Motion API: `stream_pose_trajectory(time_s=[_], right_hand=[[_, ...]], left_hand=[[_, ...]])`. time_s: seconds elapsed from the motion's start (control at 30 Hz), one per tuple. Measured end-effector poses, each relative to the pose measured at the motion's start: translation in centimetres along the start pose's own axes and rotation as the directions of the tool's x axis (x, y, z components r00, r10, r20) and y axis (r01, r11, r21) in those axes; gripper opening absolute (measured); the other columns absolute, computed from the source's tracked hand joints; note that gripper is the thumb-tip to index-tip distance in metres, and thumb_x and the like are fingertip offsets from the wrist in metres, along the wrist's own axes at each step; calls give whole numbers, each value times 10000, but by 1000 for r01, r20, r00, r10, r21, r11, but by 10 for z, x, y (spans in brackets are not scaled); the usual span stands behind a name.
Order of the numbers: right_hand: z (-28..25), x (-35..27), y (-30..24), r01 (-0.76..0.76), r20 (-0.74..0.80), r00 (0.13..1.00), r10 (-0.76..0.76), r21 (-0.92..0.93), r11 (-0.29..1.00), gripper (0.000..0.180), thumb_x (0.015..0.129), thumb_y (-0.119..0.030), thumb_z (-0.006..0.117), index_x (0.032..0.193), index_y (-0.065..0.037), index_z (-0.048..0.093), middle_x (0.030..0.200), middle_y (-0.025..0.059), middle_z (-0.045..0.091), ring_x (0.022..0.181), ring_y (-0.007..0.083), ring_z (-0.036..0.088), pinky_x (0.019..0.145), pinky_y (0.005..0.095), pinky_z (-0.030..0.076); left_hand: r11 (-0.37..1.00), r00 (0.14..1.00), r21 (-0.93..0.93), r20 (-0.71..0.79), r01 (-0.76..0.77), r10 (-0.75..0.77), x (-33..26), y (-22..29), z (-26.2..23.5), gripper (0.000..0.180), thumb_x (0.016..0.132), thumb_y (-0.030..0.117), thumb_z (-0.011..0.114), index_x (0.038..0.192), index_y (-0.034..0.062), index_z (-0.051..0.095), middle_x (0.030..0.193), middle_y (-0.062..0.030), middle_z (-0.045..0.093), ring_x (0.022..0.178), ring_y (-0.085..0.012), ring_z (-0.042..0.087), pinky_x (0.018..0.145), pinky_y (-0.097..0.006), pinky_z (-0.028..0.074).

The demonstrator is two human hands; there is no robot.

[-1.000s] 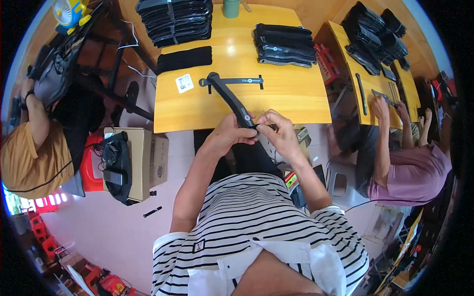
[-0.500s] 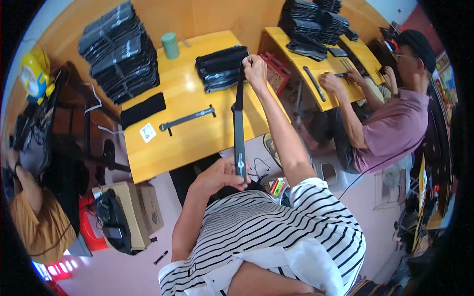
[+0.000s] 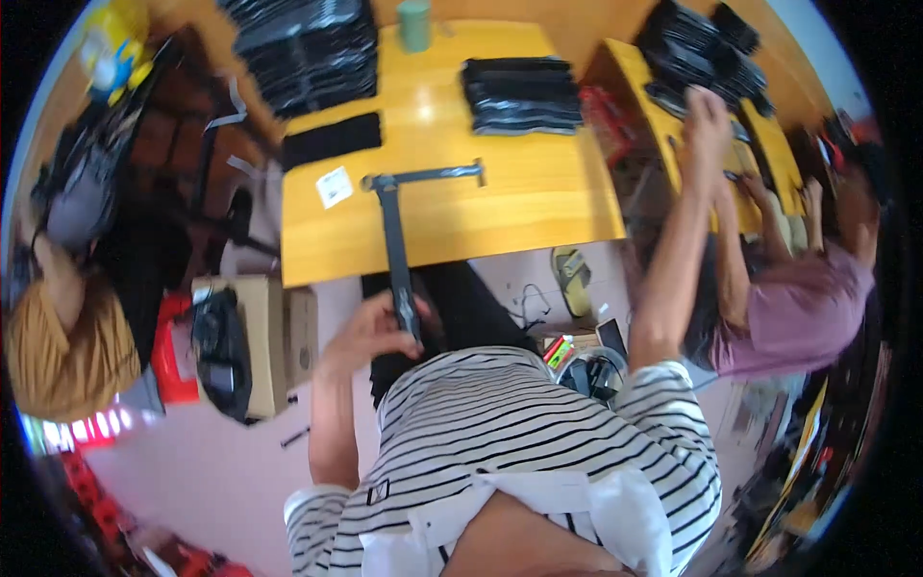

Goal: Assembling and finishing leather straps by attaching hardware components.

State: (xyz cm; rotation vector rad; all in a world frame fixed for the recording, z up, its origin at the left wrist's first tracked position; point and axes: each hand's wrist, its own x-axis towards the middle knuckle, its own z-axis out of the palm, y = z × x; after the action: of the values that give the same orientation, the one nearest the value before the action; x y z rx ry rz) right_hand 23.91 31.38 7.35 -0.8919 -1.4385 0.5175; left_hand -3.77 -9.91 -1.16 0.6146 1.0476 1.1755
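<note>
My left hand [image 3: 370, 332] is closed around the near end of a flat black strap [image 3: 395, 236], just in front of my shirt. The strap's far end reaches over the table edge, up to a second black strap [image 3: 433, 176] with a loop at one end and a short crosspiece at the other, lying on the table. My right hand [image 3: 709, 120] is raised far to the right, away from the strap, its fingers curled together. Blur hides what is in them, if anything.
On the yellow table [image 3: 519, 216] lie a black cloth [image 3: 332, 141], a white card [image 3: 335, 188], black packets [image 3: 522, 96], a tall stack [image 3: 308, 58] and a green canister [image 3: 414, 26]. A co-worker [image 3: 793, 308] sits right, another person [image 3: 77, 327] left. A carton [image 3: 269, 332] stands on the floor.
My right hand has let go of the strap's far end and swung right. My left hand has moved left with the strap. The whole view has shifted.
</note>
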Motion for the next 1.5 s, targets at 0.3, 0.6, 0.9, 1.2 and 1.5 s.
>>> stream_pose_trajectory(time_s=[0.3, 0.6, 0.9, 1.2, 1.5], right_hand=[[-43, -82, -70, -192, 301, 943, 143, 142, 971, 106, 878, -97, 533, 959, -30, 546, 626, -17, 483, 404, 1, 322, 358, 156, 226], [-45, -108, -74, -285, 360, 900, 244, 65, 956, 108, 869, -96, 539, 961, -41, 554, 646, 1, 520, 394, 0, 322, 352, 149, 219], [-17, -137, -118, -259, 434, 884, 174, 145, 955, 96, 811, -57, 580, 896, -14, 589, 647, 25, 575, 427, -6, 332, 389, 150, 229], [37, -213, -124, 63, 890, 416, -187, 177, 982, 93, 739, -18, 614, 823, 20, 615, 747, 118, 619, 661, 196, 624, 595, 264, 474], [50, -255, -84, -539, 814, 479, 328, -23, 842, 117, 833, -137, 566, 818, -23, 589, 616, -7, 554, 420, -1, 349, 366, 156, 236]], left_hand=[[989, 796, 128, -605, 80, 14, -16, -9, -109, 198, 830, 38, 513, 1027, 36, 526, 805, -63, 597, 645, -129, 590, 586, -236, 529], [931, 703, 338, -695, 139, 148, 7, -19, -111, 290, 792, 103, 604, 998, 1, 427, 651, -69, 492, 417, -144, 513, 356, -238, 431], [924, 635, 373, -733, 79, 242, -5, -9, -86, 223, 835, 222, 594, 865, 5, 550, 549, -7, 495, 420, -66, 435, 357, -201, 336], [966, 990, -246, -129, -84, 53, 72, -10, 41, 328, 903, 314, 474, 912, 3, 578, 602, -13, 506, 463, -72, 468, 416, -175, 345], [944, 789, 182, -519, -274, 329, 102, -23, 49, 245, 883, 205, 499, 796, 7, 612, 560, -6, 496, 453, -51, 462, 408, -182, 343]])
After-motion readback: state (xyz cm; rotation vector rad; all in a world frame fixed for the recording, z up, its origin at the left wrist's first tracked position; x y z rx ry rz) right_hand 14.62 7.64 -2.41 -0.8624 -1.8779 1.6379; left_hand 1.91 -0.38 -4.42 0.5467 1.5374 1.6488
